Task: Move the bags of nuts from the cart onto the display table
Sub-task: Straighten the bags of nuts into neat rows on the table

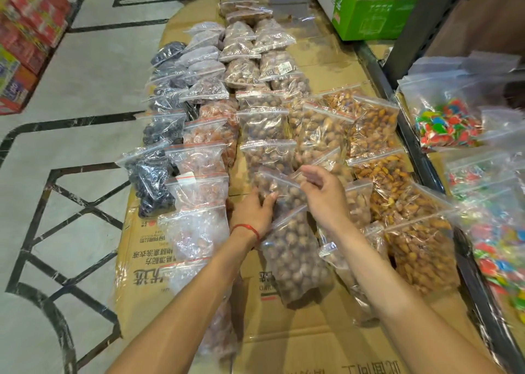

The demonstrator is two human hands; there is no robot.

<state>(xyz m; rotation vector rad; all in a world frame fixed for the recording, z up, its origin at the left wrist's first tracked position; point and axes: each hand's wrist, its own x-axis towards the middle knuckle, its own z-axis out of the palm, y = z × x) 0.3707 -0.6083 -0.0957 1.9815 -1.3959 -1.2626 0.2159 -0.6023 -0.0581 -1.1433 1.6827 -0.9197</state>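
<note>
Rows of clear zip bags of nuts and dried fruit lie on the cardboard-covered display table (301, 345). My left hand (251, 213) grips the left edge of a bag of round brown nuts (279, 187) in the middle row, thumb on its front. My right hand (324, 193) hovers at that bag's top right corner with loosely curled fingers, and its thumb touches the zip edge. A second bag of the same nuts (295, 260) lies just in front, partly under my left wrist. No cart is in view.
Bags of almonds (375, 129) fill the right column and dark dried fruit (150, 180) the left. A black metal frame (426, 163) borders the table on the right, with bags of coloured sweets (446, 126) behind it. A green carton (369, 16) stands at the back, red boxes (25, 33) at far left.
</note>
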